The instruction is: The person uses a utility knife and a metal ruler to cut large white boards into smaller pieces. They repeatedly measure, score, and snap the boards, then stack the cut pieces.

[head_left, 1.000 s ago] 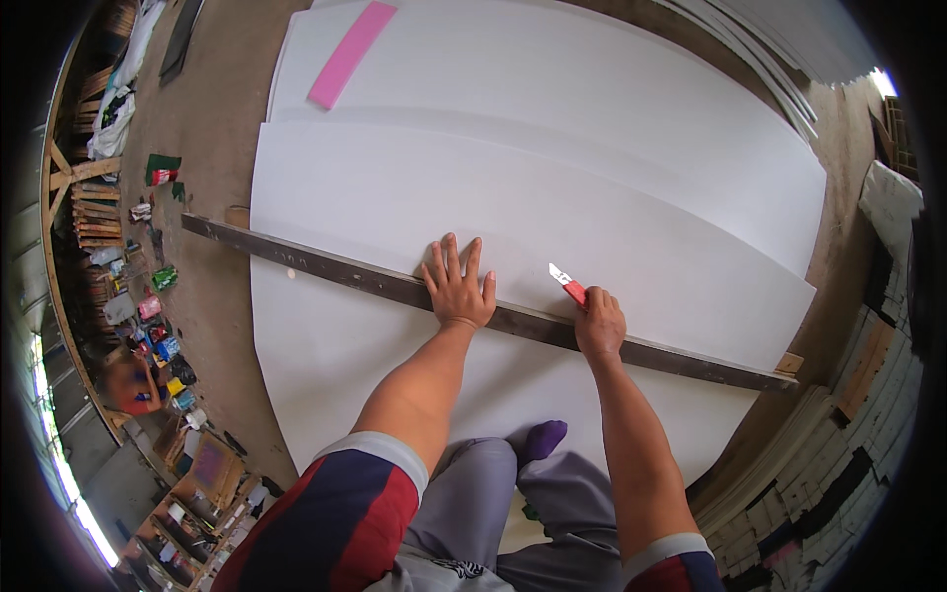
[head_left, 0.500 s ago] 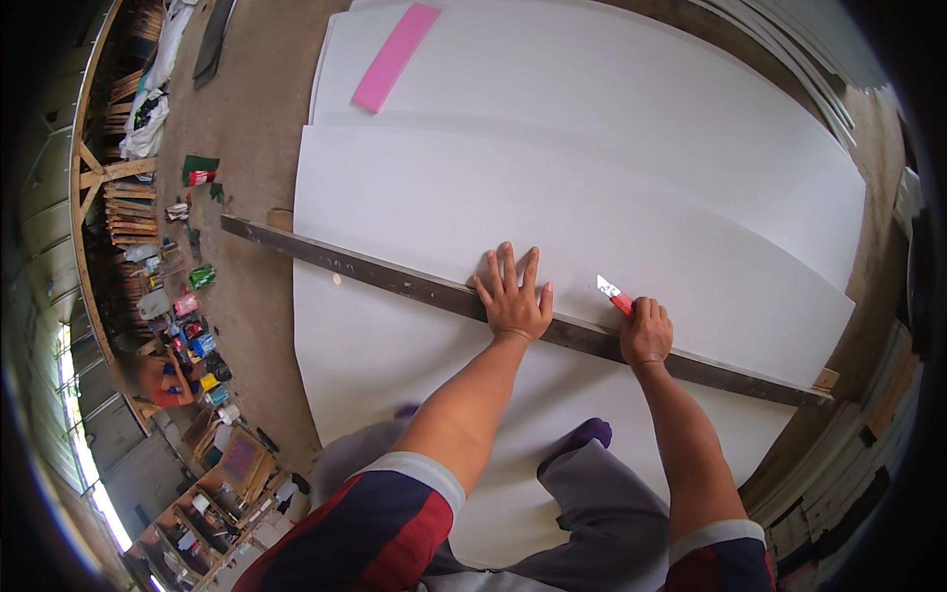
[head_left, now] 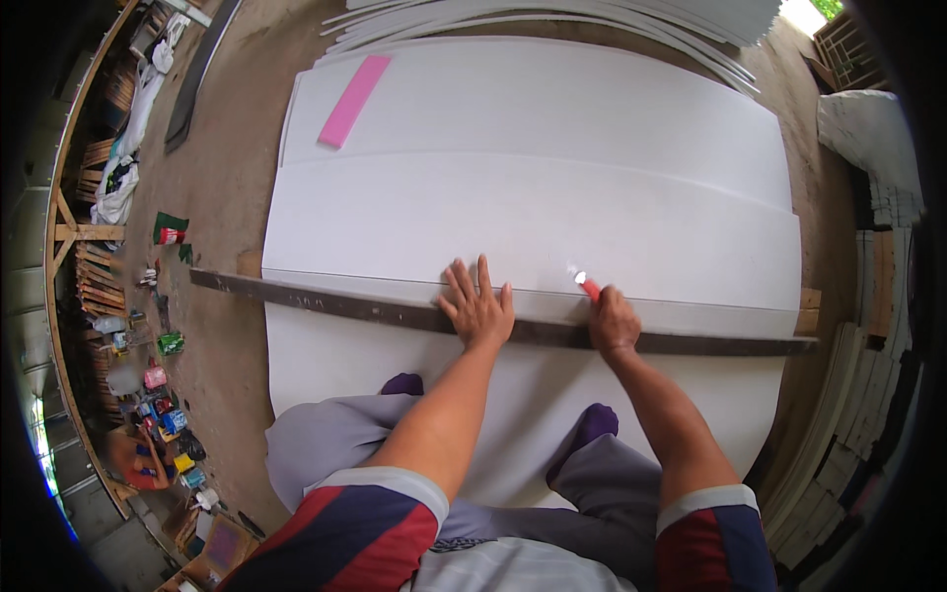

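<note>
A long dark straightedge [head_left: 390, 314] lies across the white sheet [head_left: 414, 222], both ends reaching past the sheet's sides. My left hand [head_left: 480, 314] rests on the straightedge, fingers spread over its far edge onto the sheet. In my closed right hand [head_left: 616, 322] is a red utility knife [head_left: 590, 286], its pale blade end pointing away and left, somewhat blurred; whether it touches the sheet I cannot tell. My right hand is at the straightedge too. Just beyond the straightedge, a thin dark line [head_left: 365, 279] crosses the sheet, roughly along it.
A pink strip [head_left: 353, 102] lies on the far left of the sheets. More white sheets [head_left: 552, 12] are stacked beyond. Wood blocks [head_left: 809, 312] sit at the right edge. My feet [head_left: 596, 424] are on the near sheet. At far left, a person [head_left: 138, 459] is among cans and clutter.
My view has shifted, showing more of the far side. The straightedge has come nearer to me relative to the right-hand wood block, and the thin line beyond it shows clearly. Both hands remain at it.
</note>
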Available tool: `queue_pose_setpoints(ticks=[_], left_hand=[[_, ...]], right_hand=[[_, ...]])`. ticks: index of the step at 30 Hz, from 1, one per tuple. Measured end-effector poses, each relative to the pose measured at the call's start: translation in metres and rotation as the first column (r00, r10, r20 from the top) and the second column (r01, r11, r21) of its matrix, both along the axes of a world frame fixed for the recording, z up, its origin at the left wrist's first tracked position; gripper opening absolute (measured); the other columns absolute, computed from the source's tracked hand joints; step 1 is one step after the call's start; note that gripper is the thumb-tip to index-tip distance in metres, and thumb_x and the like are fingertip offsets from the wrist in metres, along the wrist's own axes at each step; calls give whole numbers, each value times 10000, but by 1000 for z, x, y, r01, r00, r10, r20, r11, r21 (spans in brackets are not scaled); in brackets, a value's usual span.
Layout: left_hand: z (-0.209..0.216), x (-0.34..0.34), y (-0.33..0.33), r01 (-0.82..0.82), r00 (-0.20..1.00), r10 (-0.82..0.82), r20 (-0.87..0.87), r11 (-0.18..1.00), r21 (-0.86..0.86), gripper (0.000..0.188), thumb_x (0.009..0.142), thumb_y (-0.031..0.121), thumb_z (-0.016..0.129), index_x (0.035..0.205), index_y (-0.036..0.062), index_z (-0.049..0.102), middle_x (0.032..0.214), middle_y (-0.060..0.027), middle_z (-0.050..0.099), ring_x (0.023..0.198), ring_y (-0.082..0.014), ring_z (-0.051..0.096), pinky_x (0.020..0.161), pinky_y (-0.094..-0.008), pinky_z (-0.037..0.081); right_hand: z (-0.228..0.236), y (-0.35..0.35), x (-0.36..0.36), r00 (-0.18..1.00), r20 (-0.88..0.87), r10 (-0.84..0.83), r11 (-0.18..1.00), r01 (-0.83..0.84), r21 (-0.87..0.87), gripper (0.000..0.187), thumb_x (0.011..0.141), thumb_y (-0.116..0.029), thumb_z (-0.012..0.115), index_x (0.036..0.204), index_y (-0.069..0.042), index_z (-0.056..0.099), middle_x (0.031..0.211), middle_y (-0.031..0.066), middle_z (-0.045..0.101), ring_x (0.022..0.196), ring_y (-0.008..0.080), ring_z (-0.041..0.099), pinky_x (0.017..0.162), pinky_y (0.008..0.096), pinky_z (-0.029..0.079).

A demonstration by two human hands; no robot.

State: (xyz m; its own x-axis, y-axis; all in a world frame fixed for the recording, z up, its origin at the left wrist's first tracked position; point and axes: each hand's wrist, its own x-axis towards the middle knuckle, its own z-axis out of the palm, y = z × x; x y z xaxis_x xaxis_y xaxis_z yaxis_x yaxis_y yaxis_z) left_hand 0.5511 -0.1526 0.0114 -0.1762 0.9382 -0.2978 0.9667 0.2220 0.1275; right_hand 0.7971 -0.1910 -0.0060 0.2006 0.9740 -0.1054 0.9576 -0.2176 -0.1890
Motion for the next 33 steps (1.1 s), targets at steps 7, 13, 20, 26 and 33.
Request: queue_pose_setpoints(ticks=[7, 13, 20, 26, 33], left_hand=[[20, -8, -23, -248, 964, 257, 68, 962, -113, 775, 1070, 611, 406, 1707, 223, 195, 1778, -219, 39, 1641, -443, -18, 1266, -694, 94], [38, -64, 122, -199, 836, 338, 432, 921, -335, 623, 1006, 446, 545, 1454, 16, 584, 1537, -298, 536, 1453, -435, 501, 1186, -532, 408], [102, -257, 248, 83, 932, 29, 362, 953, -291, 597, 1024, 439, 548, 1442, 19, 621, 1516, -218, 588, 1414, -394, 554, 1188, -517, 425], [60, -405, 135, -422, 860, 399, 318, 906, 7, 605, 1035, 474, 571, 1482, 66, 558, 1518, -180, 591, 1437, -367, 521, 1193, -526, 396], [-40, -480, 34, -546, 820, 572, 15, 775, 320, 779, 1051, 571, 505, 1612, 47, 375, 1668, -184, 388, 1566, -371, 324, 1294, -580, 164]], right_hand=[[20, -23, -54, 967, -249, -49, 996, 28, -86, 222, 1024, -355, 612, 1087, -152, 548, 997, 114, 708, 849, 417, 699, 710, 600, 523], [46, 82, -137, 877, -480, -36, 999, 18, -41, 260, 1060, -342, 582, 1173, -110, 552, 1118, 200, 713, 1021, 452, 694, 839, 580, 517], [89, 156, -241, 789, -521, 327, 945, -264, 193, 269, 1064, -239, 576, 1286, -89, 600, 1074, 230, 712, 980, 448, 696, 808, 539, 531], [80, 164, -305, 738, -571, 360, 931, -320, 173, 274, 1074, -194, 573, 1320, -76, 589, 901, 260, 698, 860, 472, 688, 732, 534, 520], [91, 150, -418, 644, -559, 522, 745, -663, -69, 465, 1052, -180, 519, 1516, -190, 499, 1283, 247, 695, 1098, 477, 696, 923, 571, 560]])
